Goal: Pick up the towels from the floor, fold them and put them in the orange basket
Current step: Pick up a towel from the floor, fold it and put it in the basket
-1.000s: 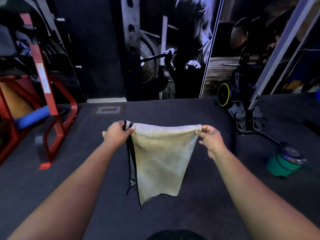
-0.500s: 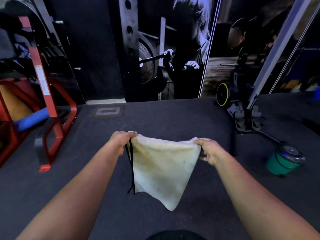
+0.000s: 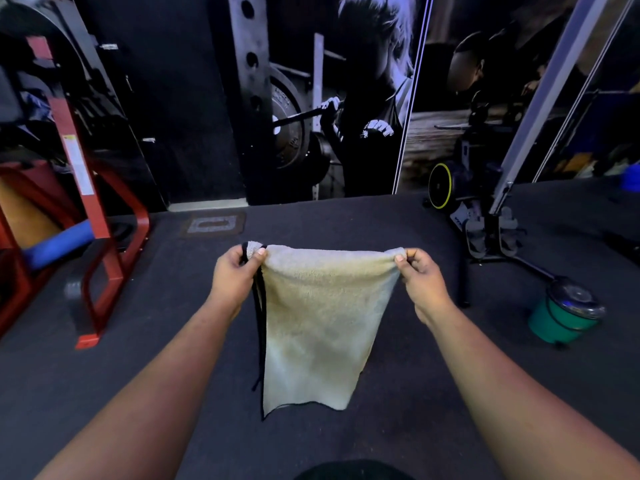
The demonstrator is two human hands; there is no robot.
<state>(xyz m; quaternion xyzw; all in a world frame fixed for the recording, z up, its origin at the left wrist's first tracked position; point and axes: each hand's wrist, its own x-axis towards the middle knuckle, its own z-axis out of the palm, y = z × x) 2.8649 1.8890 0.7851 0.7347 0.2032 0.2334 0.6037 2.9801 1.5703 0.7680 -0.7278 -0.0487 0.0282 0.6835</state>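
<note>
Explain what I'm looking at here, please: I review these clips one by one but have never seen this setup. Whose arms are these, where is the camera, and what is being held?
There is no machine: a person wears a wide-angle camera on the head, looking forward and down, so the two bare arms reaching in from the bottom are their own. The left hand and right hand each pinch a top corner of a pale towel with dark edging, which hangs spread between them above the dark gym floor. On that floor stand a red metal frame at left and a green bucket with a shiny lid at right. A large gym poster covers the wall behind. No orange basket shows in this view.
</note>
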